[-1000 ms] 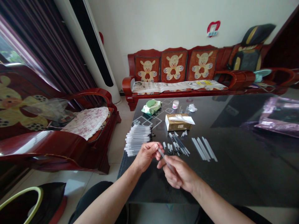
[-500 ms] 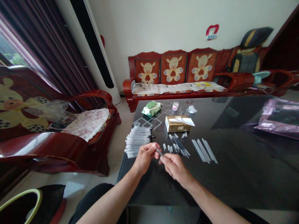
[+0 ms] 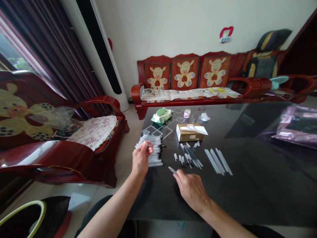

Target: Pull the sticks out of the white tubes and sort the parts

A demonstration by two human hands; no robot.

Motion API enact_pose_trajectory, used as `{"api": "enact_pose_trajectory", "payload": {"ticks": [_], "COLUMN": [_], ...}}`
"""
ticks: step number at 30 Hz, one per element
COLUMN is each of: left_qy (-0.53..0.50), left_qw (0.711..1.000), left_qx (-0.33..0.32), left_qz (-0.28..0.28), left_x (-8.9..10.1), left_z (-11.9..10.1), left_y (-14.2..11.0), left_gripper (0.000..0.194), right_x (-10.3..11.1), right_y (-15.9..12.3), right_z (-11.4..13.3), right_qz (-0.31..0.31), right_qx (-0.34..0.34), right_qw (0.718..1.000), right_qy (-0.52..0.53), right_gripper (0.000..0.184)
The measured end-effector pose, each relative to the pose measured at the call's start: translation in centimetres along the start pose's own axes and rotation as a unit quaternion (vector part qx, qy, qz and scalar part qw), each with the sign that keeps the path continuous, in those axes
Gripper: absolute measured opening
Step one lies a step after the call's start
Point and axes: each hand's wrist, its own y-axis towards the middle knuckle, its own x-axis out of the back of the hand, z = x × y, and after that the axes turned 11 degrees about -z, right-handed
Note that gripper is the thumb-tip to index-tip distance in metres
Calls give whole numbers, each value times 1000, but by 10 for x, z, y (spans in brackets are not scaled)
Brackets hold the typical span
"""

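Forearms (image 3: 120, 201) are stretched over the table's (image 3: 257, 185) near edge. A translucent tube (image 3: 172, 170) is pinched by the right hand (image 3: 192, 190), palm down; the left hand (image 3: 140, 161) is curled above stacked pens (image 3: 156, 162) by the left edge, any grip unclear. The tissue box's (image 3: 184, 135) label (image 3: 192, 137) cannot be read. The tube's tip is exposed beyond the right thumb, toward the left edge.

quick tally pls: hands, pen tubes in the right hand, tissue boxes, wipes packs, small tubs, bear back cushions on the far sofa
Left hand and right hand: 2
Held pen tube: 1
Tissue box: 1
Wipes pack: 1
Small tub: 1
Bear back cushions: 3
Total: 9
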Motion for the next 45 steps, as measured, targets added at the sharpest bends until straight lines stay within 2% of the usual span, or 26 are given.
{"api": "enact_pose_trajectory", "payload": {"ticks": [4,8,11,15,18,21,24,26,28,30,32,34,36,39,42,45], "left_qy": [84,128,149,171,180,186,193,197,199,196,184,168,161,172,181,226], "left_qw": [988,979,975,967,964,962,961,961,960,959,958,959,959,958,959,954], "left_qx": [58,84,86,102,112,117,116,115,122,133,145,154,158,138,86,-7], "left_qz": [115,137,142,157,158,160,159,155,152,156,162,167,172,183,199,198], "left_x": [5,5,6,7,7,8,7,6,4,3,2,1,2,3,4,9], "left_z": [-1,10,17,26,33,38,41,43,47,52,59,66,74,79,67,35], "left_y": [-5,-13,-11,-12,-14,-14,-13,-12,-12,-11,-11,-12,-13,-11,-2,16], "left_gripper": [35,42,37,33,32,34,35,35,36,38,41,45,49,50,45,39], "right_x": [-6,7,30,58,61,57,55,54,49,40,25,11,0,-5,-3,-2], "right_y": [0,21,38,48,48,45,46,47,47,46,42,37,33,29,27,26], "right_z": [-4,-19,-54,-116,-147,-160,-159,-151,-137,-118,-98,-79,-66,-56,-51,-46], "right_qz": [26,-16,-60,-58,-33,-19,-25,-51,-78,-85,-57,-15,10,23,43,65], "right_qx": [-41,-82,-133,-245,-288,-287,-273,-249,-212,-168,-123,-97,-93,-90,-76,-68], "right_qw": [998,996,986,933,911,908,908,911,928,959,987,995,994,995,995,994], "right_qy": [30,27,-84,-258,-292,-303,-316,-323,-295,-210,-83,21,53,47,54,63], "right_gripper": [39,32,29,29,30,30,29,29,28,28,26,23,21,19,20,21]}}
